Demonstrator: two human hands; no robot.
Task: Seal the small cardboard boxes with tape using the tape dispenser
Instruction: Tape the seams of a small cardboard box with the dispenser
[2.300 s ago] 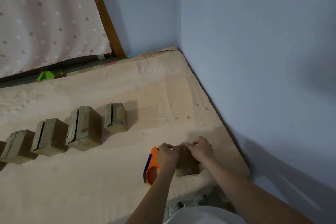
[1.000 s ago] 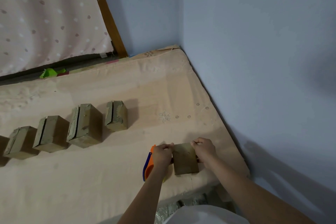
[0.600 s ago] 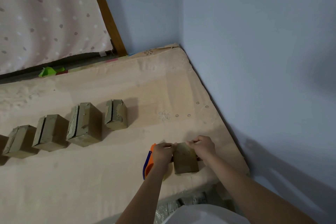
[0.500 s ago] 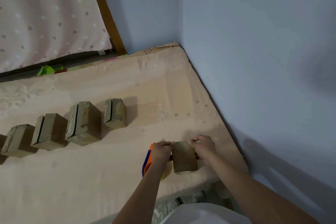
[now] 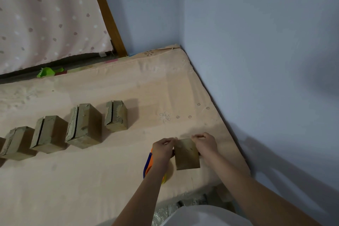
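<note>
A small cardboard box [image 5: 187, 154] sits near the front right edge of the beige mattress [image 5: 128, 88]. My left hand [image 5: 162, 147] grips its left side with curled fingers and my right hand [image 5: 206, 143] grips its right side. The orange and blue tape dispenser [image 5: 149, 164] lies on the mattress just left of the box, mostly hidden under my left wrist. Several taped cardboard boxes stand in a row to the left, among them a small one [image 5: 116, 115], a larger one [image 5: 84, 125] and another one [image 5: 48, 134].
A blue wall [image 5: 256, 60] runs along the mattress's right side and meets another wall at the far corner. A dotted curtain [image 5: 45, 14] with a wooden frame [image 5: 106, 13] hangs at the back left. Green scrap [image 5: 46, 72] lies behind the mattress.
My fingers were over the top of the box. Now both hands grip its sides and the plain top face shows. The view has drifted slightly.
</note>
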